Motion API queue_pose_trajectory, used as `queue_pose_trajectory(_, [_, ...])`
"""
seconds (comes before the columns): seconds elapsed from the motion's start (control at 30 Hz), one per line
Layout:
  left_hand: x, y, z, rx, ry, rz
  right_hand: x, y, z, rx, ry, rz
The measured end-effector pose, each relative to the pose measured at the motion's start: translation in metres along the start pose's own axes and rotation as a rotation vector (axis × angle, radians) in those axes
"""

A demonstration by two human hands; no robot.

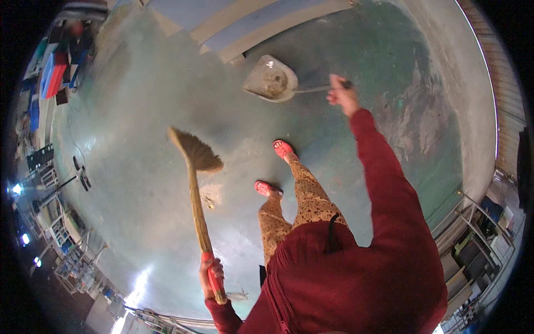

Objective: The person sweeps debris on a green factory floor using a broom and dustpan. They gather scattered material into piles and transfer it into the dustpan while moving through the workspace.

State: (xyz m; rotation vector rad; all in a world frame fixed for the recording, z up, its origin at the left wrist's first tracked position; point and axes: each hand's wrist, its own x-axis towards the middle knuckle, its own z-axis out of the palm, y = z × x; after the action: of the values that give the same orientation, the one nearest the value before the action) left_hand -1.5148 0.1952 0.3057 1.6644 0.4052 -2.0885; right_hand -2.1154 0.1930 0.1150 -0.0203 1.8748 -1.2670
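Observation:
My left hand [211, 276] is closed round the red grip of a broom [198, 209]. Its straw-coloured handle points away from me, and the brown bristles fan out to the right at the far end. Out to the right, my right hand [343, 96] grips the thin handle of a dustpan [271, 79], which reaches left to the pan. The pan is pale and scoop-shaped, with a brownish patch of dirt inside. A small light-coloured heap of debris [209, 200] lies on the floor just right of the broom handle.
The greenish floor [128, 183] is worn and stained. Blue and beige panels [250, 25] stand beyond the dustpan. A pale wall [464, 111] curves along the right. Red and blue crates [54, 75], a wheeled stand base [82, 173] and metal racks [58, 228] line the left.

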Motion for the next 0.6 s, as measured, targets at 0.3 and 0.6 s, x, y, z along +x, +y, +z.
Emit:
queue_pose_trajectory(0.3, [0.031,-0.069,0.127,0.811,-0.234,-0.137,-0.205,-0.05,-0.232,0.135,0.42,-0.128])
queue_pose_trajectory(0.6, [0.243,-0.253,0.253,0.683,-0.795,-0.496,-0.289,-0.081,-0.289,-0.052,0.699,-0.304])
